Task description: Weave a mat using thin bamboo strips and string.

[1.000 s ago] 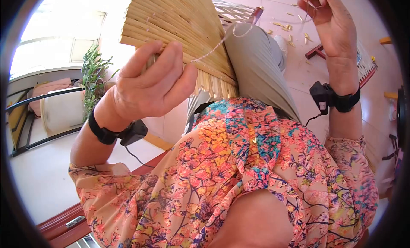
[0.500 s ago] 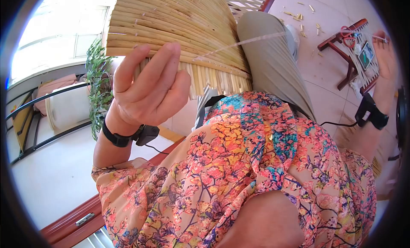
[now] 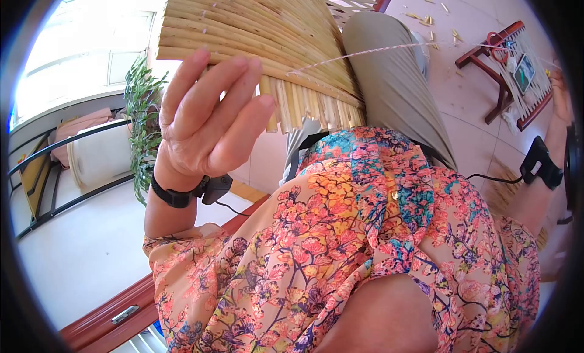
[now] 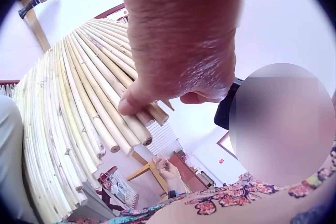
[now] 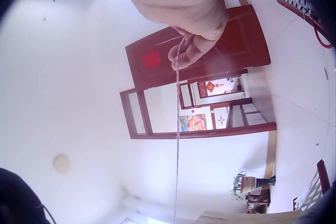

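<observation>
A fan-shaped panel of stitched pale stalks (image 3: 255, 31) leans across the lap. The left hand (image 3: 207, 119) holds its near edge, and in the left wrist view the left thumb (image 4: 134, 100) presses on the stalk ends (image 4: 126, 129). A thin twisted string (image 3: 371, 51) runs taut from the panel's edge over the knee to the right hand (image 3: 559, 97), far out at the right. In the right wrist view the right hand (image 5: 194, 40) pinches the string (image 5: 177, 129) between curled fingers.
A small red-framed stool (image 3: 502, 85) carries scissors (image 3: 497, 48) and a phone (image 3: 523, 74). Short stalk offcuts (image 3: 429, 20) lie on the floor. A leafy plant (image 3: 143, 110) and a black rail (image 3: 73, 136) are at the left.
The right hand has moved outward to the far right, drawing the loose string into a taut line. The left hand stays at the panel's edge; the panel has shifted slightly in view.
</observation>
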A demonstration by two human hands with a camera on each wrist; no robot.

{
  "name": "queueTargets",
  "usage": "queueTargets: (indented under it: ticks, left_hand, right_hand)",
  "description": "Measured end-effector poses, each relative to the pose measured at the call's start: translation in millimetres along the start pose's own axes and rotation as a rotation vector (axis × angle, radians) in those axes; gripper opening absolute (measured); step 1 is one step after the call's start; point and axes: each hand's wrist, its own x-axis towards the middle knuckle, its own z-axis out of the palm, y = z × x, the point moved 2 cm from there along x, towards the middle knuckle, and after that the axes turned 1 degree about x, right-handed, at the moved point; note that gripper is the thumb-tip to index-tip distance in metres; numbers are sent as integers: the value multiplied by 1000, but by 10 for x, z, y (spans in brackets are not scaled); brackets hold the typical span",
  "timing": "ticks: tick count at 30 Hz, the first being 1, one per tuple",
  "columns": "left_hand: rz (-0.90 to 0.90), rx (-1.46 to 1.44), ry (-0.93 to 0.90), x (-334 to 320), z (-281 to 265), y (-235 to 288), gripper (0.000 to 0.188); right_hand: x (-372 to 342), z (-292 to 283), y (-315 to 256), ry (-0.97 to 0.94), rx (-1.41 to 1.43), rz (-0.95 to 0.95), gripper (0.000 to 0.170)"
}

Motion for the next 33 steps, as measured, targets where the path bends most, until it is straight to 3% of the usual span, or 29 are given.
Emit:
queueTargets:
  ticks: [6,8,12,15,22,33]
  left_hand:
    - [39,33,-6,-31,6,-19,21]
    - [47,35,-17,-53,5,-26,21]
    - [59,63,-11,-96,26,-35,22]
    - [55,66,-5,-115,30,-40,23]
    - [19,45,31,-137,38,-30,24]
    - [32,46,18,-134,13,-32,19]
  right_hand:
    - [-83,45,-150,155,-82,-90,13]
    - [-263,219,-103,189,-405,-249,14]
    - [-802,974,334,192,-1505,-606,16]
    - [-987,1308,510,69,-1867,-757,17]
    - [-1156,1533,651,21,-1791,-642,18]
    - [-1223,1521,591,-12,-1809,-634,17]
